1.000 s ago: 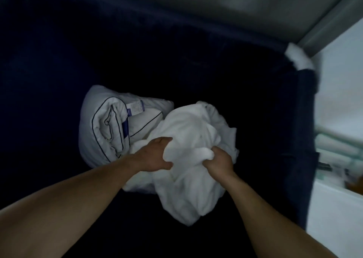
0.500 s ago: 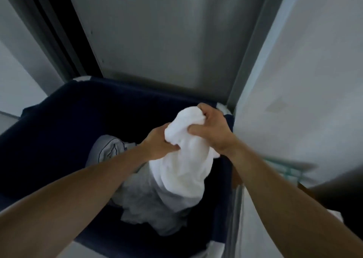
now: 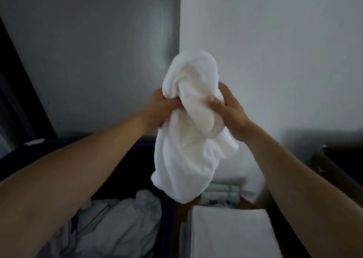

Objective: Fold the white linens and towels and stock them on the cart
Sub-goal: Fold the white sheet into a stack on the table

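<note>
A crumpled white towel (image 3: 188, 124) hangs bunched in the air in front of me, above the gap between the bin and the cart. My left hand (image 3: 160, 108) grips its left side with curled fingers. On the right side my right hand (image 3: 228, 110) holds the bundle, thumb pressed into the cloth. The towel's lower end dangles down to about the cart's top.
A dark blue laundry bin (image 3: 19, 151) at lower left holds a white pillow or linen with dark piping (image 3: 117, 224). At lower right the cart carries a flat white folded stack (image 3: 231, 236) and folded linens with green stripes (image 3: 224, 191). Grey door and white wall stand behind.
Both hands lifted the towel out of the bin and up to chest height, moving right toward the cart. My view rose from the bin's inside to the wall.
</note>
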The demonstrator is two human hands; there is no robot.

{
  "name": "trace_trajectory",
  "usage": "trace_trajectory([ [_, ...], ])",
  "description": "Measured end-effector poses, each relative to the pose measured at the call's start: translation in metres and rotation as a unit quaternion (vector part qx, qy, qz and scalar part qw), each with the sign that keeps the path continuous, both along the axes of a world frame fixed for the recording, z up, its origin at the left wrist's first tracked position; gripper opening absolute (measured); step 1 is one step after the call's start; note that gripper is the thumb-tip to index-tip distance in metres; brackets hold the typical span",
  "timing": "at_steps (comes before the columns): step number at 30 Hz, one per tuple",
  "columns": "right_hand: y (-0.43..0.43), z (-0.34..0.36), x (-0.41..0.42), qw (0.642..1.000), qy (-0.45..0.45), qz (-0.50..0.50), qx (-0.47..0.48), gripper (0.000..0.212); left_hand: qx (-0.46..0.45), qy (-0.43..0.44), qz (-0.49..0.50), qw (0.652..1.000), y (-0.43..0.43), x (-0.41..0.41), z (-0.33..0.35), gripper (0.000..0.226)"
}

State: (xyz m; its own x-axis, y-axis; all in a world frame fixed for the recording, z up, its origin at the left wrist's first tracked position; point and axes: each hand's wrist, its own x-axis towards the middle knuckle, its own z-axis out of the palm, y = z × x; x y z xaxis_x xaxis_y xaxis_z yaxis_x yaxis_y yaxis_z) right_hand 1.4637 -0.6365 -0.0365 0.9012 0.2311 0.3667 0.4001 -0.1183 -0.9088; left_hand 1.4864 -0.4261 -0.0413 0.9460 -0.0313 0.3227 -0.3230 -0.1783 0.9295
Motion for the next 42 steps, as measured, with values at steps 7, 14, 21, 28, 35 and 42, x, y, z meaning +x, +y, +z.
trace_trajectory([
  [7, -0.075, 0.014, -0.032, 0.987, -0.024, -0.151, -0.050, 0.072, -0.081, 0.028, -0.169, 0.982, -0.086, -0.001, -0.001, 0.060],
  [14, -0.110, -0.086, -0.059, 0.927, 0.096, -0.283, -0.227, 0.072, 0.210, 0.090, -0.311, 0.923, -0.136, -0.011, -0.104, 0.028],
  [21, -0.115, -0.206, -0.086, 0.877, 0.278, -0.359, -0.155, 0.049, 0.289, 0.314, -0.413, 0.805, -0.147, -0.030, -0.183, 0.099],
  [28, -0.133, -0.190, -0.081, 0.889, 0.370, -0.254, 0.094, 0.027, 0.153, 0.292, -0.436, 0.837, -0.172, -0.033, -0.189, 0.062],
  [35, -0.178, -0.203, -0.095, 0.943, 0.269, -0.142, -0.134, 0.082, 0.125, 0.232, -0.203, 0.943, -0.178, -0.016, -0.153, 0.032],
  [42, -0.214, -0.192, -0.086, 0.935, 0.134, -0.288, -0.159, 0.075, 0.102, 0.104, -0.143, 0.979, -0.190, -0.024, -0.057, 0.032],
])
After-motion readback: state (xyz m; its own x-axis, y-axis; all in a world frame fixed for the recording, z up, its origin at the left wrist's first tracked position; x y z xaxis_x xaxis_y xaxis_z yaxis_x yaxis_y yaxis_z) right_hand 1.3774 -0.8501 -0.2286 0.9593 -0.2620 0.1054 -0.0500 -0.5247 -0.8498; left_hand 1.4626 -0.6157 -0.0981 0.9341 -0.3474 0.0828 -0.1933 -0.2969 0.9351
